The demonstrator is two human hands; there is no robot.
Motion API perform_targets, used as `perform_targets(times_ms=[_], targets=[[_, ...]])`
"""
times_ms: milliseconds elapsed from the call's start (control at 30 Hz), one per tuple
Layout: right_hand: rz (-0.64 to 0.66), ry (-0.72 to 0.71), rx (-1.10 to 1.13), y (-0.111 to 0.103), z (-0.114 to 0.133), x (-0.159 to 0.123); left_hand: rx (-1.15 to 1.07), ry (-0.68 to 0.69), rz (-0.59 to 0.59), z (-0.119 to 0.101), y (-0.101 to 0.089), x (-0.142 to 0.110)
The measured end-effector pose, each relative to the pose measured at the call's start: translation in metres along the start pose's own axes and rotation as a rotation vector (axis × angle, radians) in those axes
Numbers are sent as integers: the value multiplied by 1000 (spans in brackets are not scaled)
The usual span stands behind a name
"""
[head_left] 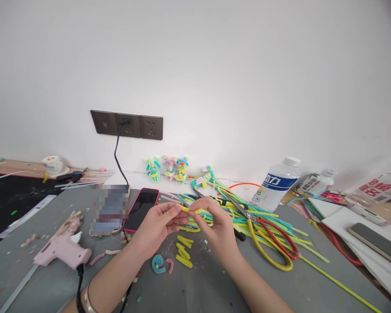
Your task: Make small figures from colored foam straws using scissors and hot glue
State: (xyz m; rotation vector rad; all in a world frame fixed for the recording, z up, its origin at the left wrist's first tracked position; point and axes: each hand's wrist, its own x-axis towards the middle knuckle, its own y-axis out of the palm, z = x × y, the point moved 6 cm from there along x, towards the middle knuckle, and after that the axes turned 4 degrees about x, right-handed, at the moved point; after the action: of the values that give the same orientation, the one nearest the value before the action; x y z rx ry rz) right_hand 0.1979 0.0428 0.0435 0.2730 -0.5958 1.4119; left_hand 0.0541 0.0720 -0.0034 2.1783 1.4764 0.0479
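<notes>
Between my two hands, a short yellow pipe cleaner (199, 211) is pinched over the grey mat. My left hand (161, 224) grips one end with thumb and forefinger. Thumb and forefinger of my right hand (217, 219) close on the other end. Just below lie several bent yellow pipe cleaner pieces (183, 252). Beside them are a curled blue piece (157, 264) and a small pink piece (170, 266). Behind my right hand spreads a pile of green, yellow and blue pipe cleaners (280, 232), with scissors (273, 248) with red and yellow handles on top.
A pink glue gun (63, 250) with a cord lies left. Two phones, one with a pink edge (143, 208), are behind my left hand. Small pipe cleaner figures (181, 169) stand by the wall. A bottle (278, 182) and a white stack (365, 230) are on the right.
</notes>
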Motion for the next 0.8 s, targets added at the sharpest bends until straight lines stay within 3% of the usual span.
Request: perform_targets(times_ms=[133,333,533,800], targets=[[63,-228,-239,4,15,-3,-119,-36,-21,5,-3,3],[51,-315,-346,4,15,-6,-89,-3,48,2,-1,2],[93,-329,-358,6,15,-5,-8,46,74,-2,0,0],[201,-278,-278,6,11,-1,8,39,10,-5,-4,1]])
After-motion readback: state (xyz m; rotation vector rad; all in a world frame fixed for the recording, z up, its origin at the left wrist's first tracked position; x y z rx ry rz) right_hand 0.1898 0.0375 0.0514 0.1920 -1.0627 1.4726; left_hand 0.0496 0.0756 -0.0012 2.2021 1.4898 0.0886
